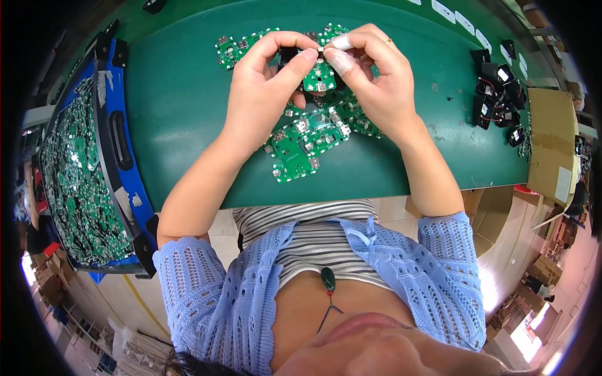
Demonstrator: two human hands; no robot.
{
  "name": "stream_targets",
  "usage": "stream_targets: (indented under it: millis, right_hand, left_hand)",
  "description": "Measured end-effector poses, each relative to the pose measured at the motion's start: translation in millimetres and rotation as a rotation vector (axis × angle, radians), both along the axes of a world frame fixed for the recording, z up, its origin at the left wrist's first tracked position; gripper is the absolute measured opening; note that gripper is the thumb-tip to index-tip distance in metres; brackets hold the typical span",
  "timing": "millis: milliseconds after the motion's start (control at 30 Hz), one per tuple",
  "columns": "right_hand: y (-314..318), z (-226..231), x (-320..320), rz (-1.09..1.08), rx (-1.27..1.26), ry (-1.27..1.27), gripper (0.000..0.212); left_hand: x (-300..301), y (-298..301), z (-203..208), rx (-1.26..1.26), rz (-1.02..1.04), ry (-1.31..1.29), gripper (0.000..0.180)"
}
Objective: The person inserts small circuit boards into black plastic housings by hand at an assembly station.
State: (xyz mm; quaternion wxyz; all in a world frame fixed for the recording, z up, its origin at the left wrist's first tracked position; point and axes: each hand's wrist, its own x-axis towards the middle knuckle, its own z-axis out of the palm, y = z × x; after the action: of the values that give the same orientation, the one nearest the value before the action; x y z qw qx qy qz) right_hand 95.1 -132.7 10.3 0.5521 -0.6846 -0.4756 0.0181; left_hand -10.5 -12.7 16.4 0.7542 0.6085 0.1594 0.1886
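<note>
Both hands meet over a small green circuit board (320, 80) at the far middle of the table. My left hand (260, 78) is closed, thumb and forefinger pinched at the board's upper edge, with a black part (288, 55) beside them. From the other side my right hand (379, 72) pinches at the same edge, with white tape wrapped on its thumb and forefinger. A tiny light-coloured piece sits between the fingertips, too small to name. Below the hands lie several loose green circuit boards (295, 156). More boards (233, 51) lie beyond my left hand.
A blue and black crate (125, 169) packed with circuit boards stands at the left. On the right of the green table (188, 138) lies a pile of black housings (498, 94) with thin wires. An open cardboard box (552, 141) stands at the right edge.
</note>
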Motion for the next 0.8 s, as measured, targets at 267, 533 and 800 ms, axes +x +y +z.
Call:
stream_targets:
  millis: [267,533,800]
  right_hand:
    - [-2.0,6.8,0.8,0.073,-0.079,0.11,0.009]
    - [1.8,0.2,8.0,0.018,0.041,-0.488,0.012]
    - [-3.1,6.7,0.3,0.046,-0.084,-0.248,0.012]
  left_hand:
    - [3.2,3.2,-14.7,0.481,0.13,-0.165,0.008]
    - [-1.9,3.0,1.3,0.053,-0.051,0.095,0.011]
    - [0.0,2.0,-2.5,0.101,0.09,-0.034,0.014]
